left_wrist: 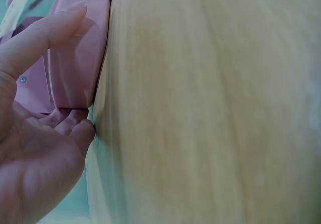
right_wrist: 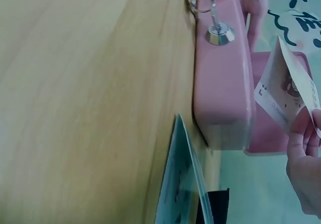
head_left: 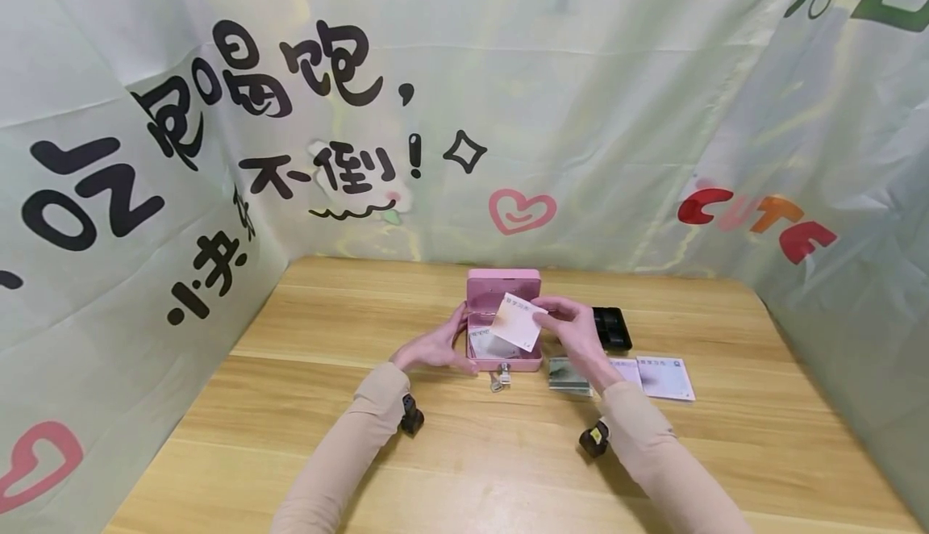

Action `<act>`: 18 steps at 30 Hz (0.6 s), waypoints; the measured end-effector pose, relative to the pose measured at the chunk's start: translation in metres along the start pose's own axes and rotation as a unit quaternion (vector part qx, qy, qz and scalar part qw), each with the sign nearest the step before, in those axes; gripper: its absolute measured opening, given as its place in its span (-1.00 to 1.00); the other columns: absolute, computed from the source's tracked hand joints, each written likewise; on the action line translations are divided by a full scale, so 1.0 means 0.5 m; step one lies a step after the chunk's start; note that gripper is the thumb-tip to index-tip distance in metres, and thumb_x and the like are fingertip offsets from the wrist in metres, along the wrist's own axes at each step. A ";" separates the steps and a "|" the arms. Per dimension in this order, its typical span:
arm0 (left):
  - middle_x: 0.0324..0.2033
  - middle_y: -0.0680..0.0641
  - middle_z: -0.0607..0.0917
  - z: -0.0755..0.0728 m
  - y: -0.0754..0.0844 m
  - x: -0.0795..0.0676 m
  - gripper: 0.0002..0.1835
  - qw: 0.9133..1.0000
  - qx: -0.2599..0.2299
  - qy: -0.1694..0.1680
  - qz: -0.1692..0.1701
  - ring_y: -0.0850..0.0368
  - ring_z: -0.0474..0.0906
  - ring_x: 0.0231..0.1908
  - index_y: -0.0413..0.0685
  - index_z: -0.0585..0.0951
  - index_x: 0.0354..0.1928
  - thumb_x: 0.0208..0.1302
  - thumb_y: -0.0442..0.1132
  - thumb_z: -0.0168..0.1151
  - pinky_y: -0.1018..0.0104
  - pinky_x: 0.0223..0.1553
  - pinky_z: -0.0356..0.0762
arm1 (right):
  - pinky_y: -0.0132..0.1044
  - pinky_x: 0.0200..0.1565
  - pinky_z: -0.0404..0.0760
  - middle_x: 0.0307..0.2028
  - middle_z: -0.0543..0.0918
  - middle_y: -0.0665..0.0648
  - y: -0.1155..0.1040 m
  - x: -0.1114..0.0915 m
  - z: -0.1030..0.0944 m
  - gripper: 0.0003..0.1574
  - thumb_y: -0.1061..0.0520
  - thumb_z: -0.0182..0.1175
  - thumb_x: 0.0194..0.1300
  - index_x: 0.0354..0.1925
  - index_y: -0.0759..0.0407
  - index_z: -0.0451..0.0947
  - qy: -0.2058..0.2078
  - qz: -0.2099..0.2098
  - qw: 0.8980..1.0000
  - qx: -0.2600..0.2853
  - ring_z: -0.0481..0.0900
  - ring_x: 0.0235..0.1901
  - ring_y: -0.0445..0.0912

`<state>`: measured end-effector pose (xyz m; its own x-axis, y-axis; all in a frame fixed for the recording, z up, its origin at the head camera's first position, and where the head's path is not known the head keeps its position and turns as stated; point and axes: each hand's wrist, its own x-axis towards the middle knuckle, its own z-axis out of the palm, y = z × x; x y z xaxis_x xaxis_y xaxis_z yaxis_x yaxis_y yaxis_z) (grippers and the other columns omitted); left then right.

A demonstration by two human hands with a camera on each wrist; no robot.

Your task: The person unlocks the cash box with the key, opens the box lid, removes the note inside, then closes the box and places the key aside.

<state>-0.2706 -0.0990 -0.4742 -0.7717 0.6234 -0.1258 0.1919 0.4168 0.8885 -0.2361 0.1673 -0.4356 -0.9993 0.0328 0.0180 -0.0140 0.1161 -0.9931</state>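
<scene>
A pink cash box (head_left: 479,365) stands on the table with its lid (head_left: 526,286) raised, and several printed paper notes (head_left: 489,347) lie inside. My left hand (head_left: 435,347) holds the box at its left front corner, fingers at the side wall and thumb (left_wrist: 55,28) across the front. Above the box opening, my right hand (head_left: 575,331) pinches a pale pink-and-white printed paper note (head_left: 518,324) by its right edge. The right wrist view shows this note (right_wrist: 278,86) folded and tilted. A key with a ring (right_wrist: 213,13) sits in the front lock (right_wrist: 219,34).
To the right of the box are a black compartment tray (head_left: 614,328), greenish folded notes (head_left: 568,377) and pale pink notes (head_left: 666,378), partly behind my right forearm. Printed curtain walls (head_left: 617,155) enclose the wooden table (head_left: 508,469).
</scene>
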 end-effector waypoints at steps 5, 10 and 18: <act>0.60 -0.27 -0.08 -0.001 0.000 0.000 0.43 1.000 -0.012 -0.004 0.015 -0.20 -0.12 0.60 -0.12 -0.39 0.59 -0.05 -0.35 0.57 -0.11 0.63 -0.19 | -0.41 -0.13 0.64 -0.26 0.66 -0.23 -0.003 -0.006 -0.028 -0.52 0.22 0.31 0.31 0.17 0.38 0.57 0.000 0.019 1.000 0.019 0.56 -0.24 -0.30; 0.59 -0.28 -0.03 -0.002 0.001 0.000 0.41 1.000 -0.014 -0.005 0.024 -0.22 -0.11 0.60 -0.15 -0.36 0.59 -0.04 -0.37 0.55 -0.17 0.61 -0.18 | -0.43 -0.06 0.68 -0.28 0.68 -0.22 -0.007 -0.016 -0.059 -0.58 0.21 0.33 0.31 0.12 0.28 0.63 -0.002 0.021 0.999 0.043 0.58 -0.23 -0.30; 0.59 -0.23 0.01 -0.002 -0.003 0.002 0.39 0.999 -0.020 -0.006 0.026 -0.16 -0.10 0.60 -0.08 -0.30 0.60 -0.06 -0.38 0.56 -0.11 0.63 -0.17 | -0.51 -0.12 0.68 -0.30 0.73 -0.21 -0.003 -0.041 -0.116 -0.76 0.30 0.31 0.30 -0.11 0.04 0.74 -0.016 0.003 0.995 0.099 0.62 -0.25 -0.32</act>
<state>-0.2725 -0.0997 -0.4752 -0.7534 0.6522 -0.0838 0.2080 0.3573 0.9105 -0.2133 0.2238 -0.4277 -0.9999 0.0008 0.0108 -0.0108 -0.0811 -0.9966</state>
